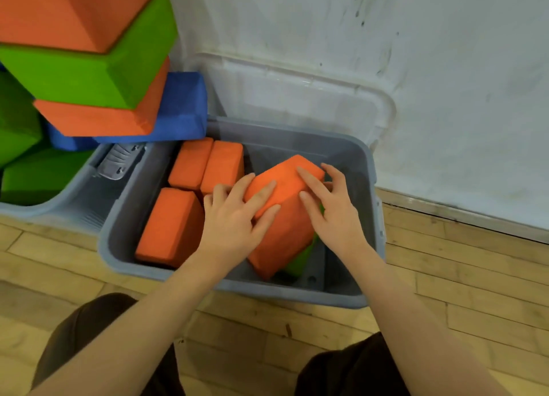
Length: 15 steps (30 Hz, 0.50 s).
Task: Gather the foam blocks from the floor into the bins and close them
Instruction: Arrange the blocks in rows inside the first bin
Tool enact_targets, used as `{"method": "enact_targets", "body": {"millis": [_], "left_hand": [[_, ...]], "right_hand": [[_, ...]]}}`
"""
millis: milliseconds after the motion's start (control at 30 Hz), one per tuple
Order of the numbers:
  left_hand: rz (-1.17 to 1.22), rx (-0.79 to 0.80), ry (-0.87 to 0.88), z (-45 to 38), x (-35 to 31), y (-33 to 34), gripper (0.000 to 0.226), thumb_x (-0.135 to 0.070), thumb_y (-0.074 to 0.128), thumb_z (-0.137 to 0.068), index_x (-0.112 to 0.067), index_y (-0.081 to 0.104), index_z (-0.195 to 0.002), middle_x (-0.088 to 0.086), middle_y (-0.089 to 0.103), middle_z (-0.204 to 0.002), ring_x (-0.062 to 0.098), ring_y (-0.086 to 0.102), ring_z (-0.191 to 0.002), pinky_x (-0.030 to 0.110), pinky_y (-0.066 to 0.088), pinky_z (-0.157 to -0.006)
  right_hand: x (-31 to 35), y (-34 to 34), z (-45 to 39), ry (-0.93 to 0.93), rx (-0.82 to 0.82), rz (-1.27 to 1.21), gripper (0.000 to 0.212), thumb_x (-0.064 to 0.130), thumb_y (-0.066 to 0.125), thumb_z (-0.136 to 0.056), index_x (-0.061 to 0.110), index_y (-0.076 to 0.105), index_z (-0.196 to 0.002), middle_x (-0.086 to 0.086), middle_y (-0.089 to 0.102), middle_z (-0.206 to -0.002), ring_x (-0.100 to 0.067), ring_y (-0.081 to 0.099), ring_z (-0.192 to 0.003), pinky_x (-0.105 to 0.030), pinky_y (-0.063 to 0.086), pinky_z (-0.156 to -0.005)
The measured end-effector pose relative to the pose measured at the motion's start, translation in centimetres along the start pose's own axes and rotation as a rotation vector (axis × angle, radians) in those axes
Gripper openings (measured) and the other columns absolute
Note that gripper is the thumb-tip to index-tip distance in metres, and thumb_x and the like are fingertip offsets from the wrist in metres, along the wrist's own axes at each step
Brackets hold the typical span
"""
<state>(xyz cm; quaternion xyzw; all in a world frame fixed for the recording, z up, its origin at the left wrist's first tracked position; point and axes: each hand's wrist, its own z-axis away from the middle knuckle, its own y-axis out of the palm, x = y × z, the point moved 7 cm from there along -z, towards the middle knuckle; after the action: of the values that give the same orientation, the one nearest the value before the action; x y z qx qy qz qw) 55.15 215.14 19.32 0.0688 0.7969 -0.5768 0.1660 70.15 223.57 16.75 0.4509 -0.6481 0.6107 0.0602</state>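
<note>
Bin's (365, 170) right half open — orange blocks (190, 193) (three) fill left.

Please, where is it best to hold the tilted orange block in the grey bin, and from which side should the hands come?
Hold the tilted orange block by its two long side faces, coming from above with one hand on each side. It leans on a green block, so its upper end is raised and both flanks are free. The left hand and right hand already rest there.
</note>
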Motion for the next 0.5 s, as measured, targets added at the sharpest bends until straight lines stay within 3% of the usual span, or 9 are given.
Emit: {"method": "enact_targets", "body": {"millis": [133,267,400,500], "left_hand": [[0.007,-0.048,-0.096,1.4,0.5,-2.7,0.047,-0.057,0.046,-0.081,-0.035,0.064,-0.119,0.009,0.058,-0.122,0.037,0.052,-0.09,0.045,0.042,-0.073],[-0.015,-0.004,-0.163,2.0,2.1,-5.1,0.06,-0.067,0.04,-0.075,-0.044,0.051,-0.13,0.01,0.053,-0.125,0.036,0.047,-0.096,0.047,0.039,-0.08],[-0.111,-0.122,-0.179,2.5,3.7,-8.5,0.057,-0.064,0.043,-0.075,-0.04,0.057,-0.125,0.01,0.058,-0.115,0.037,0.05,-0.092,0.047,0.04,-0.075],[-0.109,-0.174,-0.204,3.2,5.0,-9.7,0.057,-0.06,0.045,-0.075,-0.035,0.059,-0.125,0.013,0.057,-0.11,0.038,0.055,-0.089,0.047,0.044,-0.074]], "right_hand": [[3.0,0.2,-0.4,-0.03,-0.024,-0.099,0.044,0.051,0.037,-0.094,0.04,0.045,-0.136,0.003,0.031,-0.144,-0.012,0.043,-0.121,-0.041,0.051,-0.086],[6.2,0.6,-1.6,-0.077,-0.048,-0.244,0.042,0.049,0.039,-0.092,0.037,0.051,-0.13,0.003,0.036,-0.14,-0.012,0.048,-0.117,-0.039,0.051,-0.088],[9.9,1.6,-2.8,-0.14,-0.053,-0.354,0.036,0.044,0.045,-0.089,0.036,0.052,-0.124,0.003,0.039,-0.132,-0.009,0.05,-0.113,-0.038,0.05,-0.091],[11.8,3.3,-3.5,-0.165,-0.006,-0.405,0.036,0.043,0.046,-0.088,0.036,0.052,-0.123,0.003,0.04,-0.131,0.003,0.048,-0.108,-0.033,0.049,-0.092]]}}
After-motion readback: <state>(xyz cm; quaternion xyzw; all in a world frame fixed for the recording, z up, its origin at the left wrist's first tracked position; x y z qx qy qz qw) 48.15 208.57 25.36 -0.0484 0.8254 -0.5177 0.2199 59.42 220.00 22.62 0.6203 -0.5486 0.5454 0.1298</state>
